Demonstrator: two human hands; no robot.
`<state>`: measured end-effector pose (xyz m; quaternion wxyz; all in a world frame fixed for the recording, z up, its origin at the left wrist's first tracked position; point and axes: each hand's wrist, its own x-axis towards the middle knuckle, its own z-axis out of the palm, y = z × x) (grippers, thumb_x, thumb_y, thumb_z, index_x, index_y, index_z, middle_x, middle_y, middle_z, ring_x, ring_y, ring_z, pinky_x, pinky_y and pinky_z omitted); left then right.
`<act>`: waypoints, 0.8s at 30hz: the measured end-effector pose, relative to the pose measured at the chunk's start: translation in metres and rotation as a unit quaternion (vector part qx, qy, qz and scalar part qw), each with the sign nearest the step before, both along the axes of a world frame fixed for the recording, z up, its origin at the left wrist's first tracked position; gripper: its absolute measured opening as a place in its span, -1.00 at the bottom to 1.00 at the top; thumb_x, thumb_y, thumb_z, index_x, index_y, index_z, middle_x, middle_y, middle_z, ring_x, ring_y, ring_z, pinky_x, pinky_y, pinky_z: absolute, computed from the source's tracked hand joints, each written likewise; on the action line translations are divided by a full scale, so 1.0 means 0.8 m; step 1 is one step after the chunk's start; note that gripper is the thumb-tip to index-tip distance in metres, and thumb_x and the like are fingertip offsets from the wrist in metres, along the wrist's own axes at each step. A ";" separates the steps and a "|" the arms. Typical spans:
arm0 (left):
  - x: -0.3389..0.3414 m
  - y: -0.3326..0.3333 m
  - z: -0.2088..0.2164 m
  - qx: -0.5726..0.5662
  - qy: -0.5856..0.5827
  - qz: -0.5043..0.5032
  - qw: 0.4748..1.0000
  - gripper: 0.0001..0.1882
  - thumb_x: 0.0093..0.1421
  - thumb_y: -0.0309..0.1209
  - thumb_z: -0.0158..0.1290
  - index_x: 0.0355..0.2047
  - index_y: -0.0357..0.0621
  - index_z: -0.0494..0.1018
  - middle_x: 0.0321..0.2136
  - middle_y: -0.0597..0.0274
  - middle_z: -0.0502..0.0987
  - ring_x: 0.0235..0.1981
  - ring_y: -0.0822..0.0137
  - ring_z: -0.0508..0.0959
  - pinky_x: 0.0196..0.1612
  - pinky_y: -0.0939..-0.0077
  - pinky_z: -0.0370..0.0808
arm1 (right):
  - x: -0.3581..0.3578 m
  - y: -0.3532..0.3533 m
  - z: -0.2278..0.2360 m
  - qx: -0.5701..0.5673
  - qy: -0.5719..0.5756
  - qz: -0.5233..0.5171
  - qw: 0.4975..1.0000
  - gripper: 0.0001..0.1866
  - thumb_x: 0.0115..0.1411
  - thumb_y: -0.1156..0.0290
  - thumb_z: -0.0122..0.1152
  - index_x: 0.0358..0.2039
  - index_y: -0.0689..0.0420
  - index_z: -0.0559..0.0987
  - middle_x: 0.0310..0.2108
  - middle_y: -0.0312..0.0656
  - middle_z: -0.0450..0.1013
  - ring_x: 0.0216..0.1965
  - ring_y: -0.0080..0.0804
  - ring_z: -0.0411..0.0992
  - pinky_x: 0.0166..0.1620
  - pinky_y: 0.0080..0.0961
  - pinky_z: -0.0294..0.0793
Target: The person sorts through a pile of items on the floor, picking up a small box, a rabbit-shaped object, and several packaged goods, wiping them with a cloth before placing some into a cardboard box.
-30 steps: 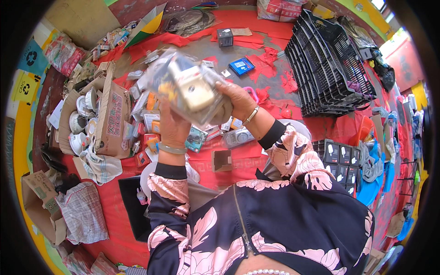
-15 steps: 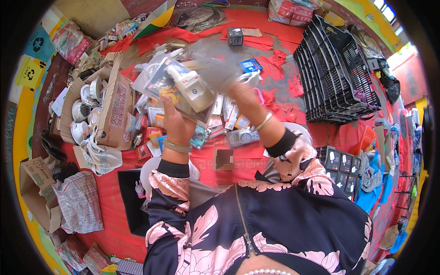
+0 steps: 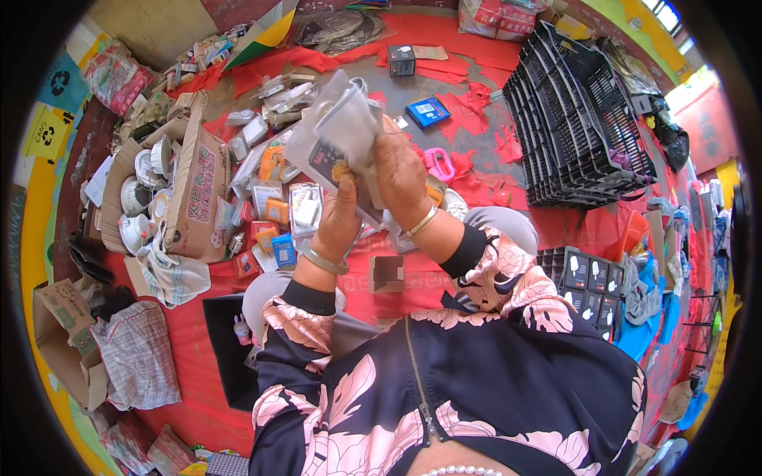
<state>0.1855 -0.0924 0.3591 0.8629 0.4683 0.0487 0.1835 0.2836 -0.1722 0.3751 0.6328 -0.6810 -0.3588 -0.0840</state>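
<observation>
In front of me, my left hand [image 3: 339,220] and my right hand [image 3: 402,176] are both closed on a clear plastic blister pack [image 3: 347,119], held up over the pile. A dark printed card [image 3: 325,156] shows through its lower left part. The pack is slightly blurred, and whatever lies behind my fingers is hidden. Beneath it spread several packaged small goods, among them a white item in clear wrapping [image 3: 305,208], an orange pack [image 3: 277,211] and a blue pack [image 3: 284,250]. A small open brown box [image 3: 387,274] sits nearer to me on the red cloth.
A large carton [image 3: 203,194] with white round fittings stands at left. Stacked black plastic crates [image 3: 571,127] rise at right, with dark printed boxes [image 3: 589,279] closer in. Farther off are a black box [image 3: 402,61], a blue package [image 3: 429,113] and a pink ring-shaped item [image 3: 439,163].
My right hand has come in from the right and now grips the pack beside my left hand. The pack has turned more upright, and the white device seen in it is now mostly hidden.
</observation>
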 end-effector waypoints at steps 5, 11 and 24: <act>-0.014 0.006 0.013 -0.060 0.006 0.010 0.998 -0.45 0.29 -0.04 -0.27 0.12 -0.18 0.15 -0.04 0.12 0.36 -0.04 0.24 0.41 0.01 0.41 0.32 | 0.067 -0.014 -0.014 0.023 0.259 0.049 0.964 -0.63 0.28 0.20 -0.12 -0.23 0.27 0.48 -0.37 -0.05 0.48 -0.41 -0.17 0.44 -0.30 -0.43 0.42; -0.030 0.057 -0.003 -0.054 -0.040 0.127 0.990 -0.48 0.24 -0.02 -0.18 0.08 -0.09 0.22 -0.06 0.17 0.41 -0.11 0.19 0.48 -0.06 0.30 0.44 | 0.096 -0.039 -0.004 0.178 0.535 0.132 0.815 -0.70 0.26 0.23 -0.07 -0.27 0.21 0.50 -0.43 -0.22 0.48 -0.48 -0.47 0.44 -0.40 -0.55 0.43; -0.059 0.081 0.008 -0.129 -0.163 0.005 0.978 -0.66 0.14 -0.07 -0.04 -0.33 -0.09 0.43 -0.48 0.20 0.47 -0.43 0.25 0.46 -0.15 0.22 0.39 | 0.087 -0.034 -0.013 0.162 0.583 0.203 0.770 -0.70 0.25 0.25 -0.07 -0.24 0.22 0.48 -0.39 -0.18 0.48 -0.45 -0.43 0.47 -0.42 -0.54 0.47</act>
